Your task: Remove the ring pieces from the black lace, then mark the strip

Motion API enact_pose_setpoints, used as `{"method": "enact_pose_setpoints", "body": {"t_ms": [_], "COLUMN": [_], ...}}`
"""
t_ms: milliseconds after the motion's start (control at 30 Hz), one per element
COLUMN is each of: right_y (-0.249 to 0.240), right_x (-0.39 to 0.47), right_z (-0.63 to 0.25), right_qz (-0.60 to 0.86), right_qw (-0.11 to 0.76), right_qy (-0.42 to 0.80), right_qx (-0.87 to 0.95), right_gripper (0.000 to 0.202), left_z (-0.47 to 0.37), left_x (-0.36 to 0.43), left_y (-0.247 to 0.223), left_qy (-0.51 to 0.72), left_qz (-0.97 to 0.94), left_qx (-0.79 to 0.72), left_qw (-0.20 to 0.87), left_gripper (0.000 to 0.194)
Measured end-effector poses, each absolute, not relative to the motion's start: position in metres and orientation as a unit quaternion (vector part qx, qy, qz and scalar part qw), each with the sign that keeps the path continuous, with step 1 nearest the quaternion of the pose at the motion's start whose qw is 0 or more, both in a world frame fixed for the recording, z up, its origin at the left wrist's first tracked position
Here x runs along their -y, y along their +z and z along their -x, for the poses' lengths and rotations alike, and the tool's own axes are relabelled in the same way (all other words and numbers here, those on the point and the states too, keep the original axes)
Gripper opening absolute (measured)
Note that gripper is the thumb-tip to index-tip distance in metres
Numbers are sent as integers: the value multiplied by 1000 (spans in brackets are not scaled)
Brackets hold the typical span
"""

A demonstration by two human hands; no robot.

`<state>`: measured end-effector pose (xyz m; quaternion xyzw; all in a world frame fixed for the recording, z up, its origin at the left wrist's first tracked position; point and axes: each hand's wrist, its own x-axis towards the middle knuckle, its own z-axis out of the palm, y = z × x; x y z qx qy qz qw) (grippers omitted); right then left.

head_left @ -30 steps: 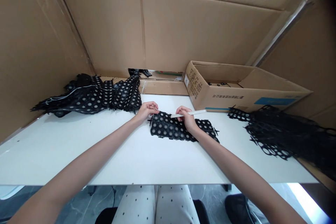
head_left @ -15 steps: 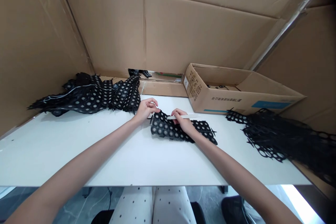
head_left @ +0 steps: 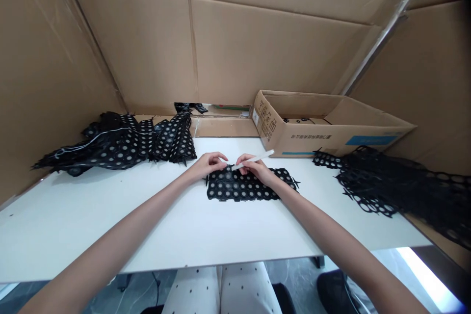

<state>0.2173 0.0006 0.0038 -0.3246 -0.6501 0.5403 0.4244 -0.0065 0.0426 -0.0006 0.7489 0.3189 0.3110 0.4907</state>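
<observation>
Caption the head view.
Right hand holding a white stick over black dotted fabric, left hand at its edge.

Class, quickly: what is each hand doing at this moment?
Left hand: fingers closed on the edge of the black dotted sheet.
Right hand: closed, holding a slim white stick-shaped tool over the sheet.

Colours and patterns: black, white and brown dominate.
The dotted piece [head_left: 241, 190] is black with rows of pale grey round spots; the bundle [head_left: 127, 144] repeats that pattern — a thin white line runs across it. The netting [head_left: 390, 176] is black with open rings along its edge. Table [head_left: 176, 235]: plain white. Pen-like tool [head_left: 262, 156]: white. Carton [head_left: 305, 140]: brown, dark print, blue patch — trousers [head_left: 221, 289]: white, dark dots.
</observation>
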Motion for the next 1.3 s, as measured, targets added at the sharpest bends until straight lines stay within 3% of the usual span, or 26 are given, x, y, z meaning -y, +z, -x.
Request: {"method": "enact_pose_setpoints", "body": {"t_ms": [333, 467, 600, 700, 900, 1300], "right_y": [-5, -4, 0, 1, -2, 1], "right_x": [-5, -3, 0, 2, 1, 7], "right_z": [-220, -218, -215, -214, -215, -209], "right_qz": [350, 344, 356, 366, 363, 358], "right_qw": [549, 504, 500, 503, 487, 426], "right_qy": [506, 544, 534, 517, 508, 462], "right_qx": [565, 577, 581, 587, 610, 691], "right_gripper": [16, 11, 5, 4, 9, 21], "left_z": [11, 12, 4, 1, -1, -3], "left_x": [-46, -40, -35, -35, -35, -25], "left_y": [4, 13, 6, -3, -9, -2], "left_qy": [243, 186, 228, 254, 304, 365], "left_qz": [-779, -833, -829, -806, -765, -759], "left_qx": [-377, -344, -385, -401, -423, -436], "left_qw": [438, 392, 337, 355, 378, 317], "left_gripper": [32, 32, 37, 37, 29, 22]}}
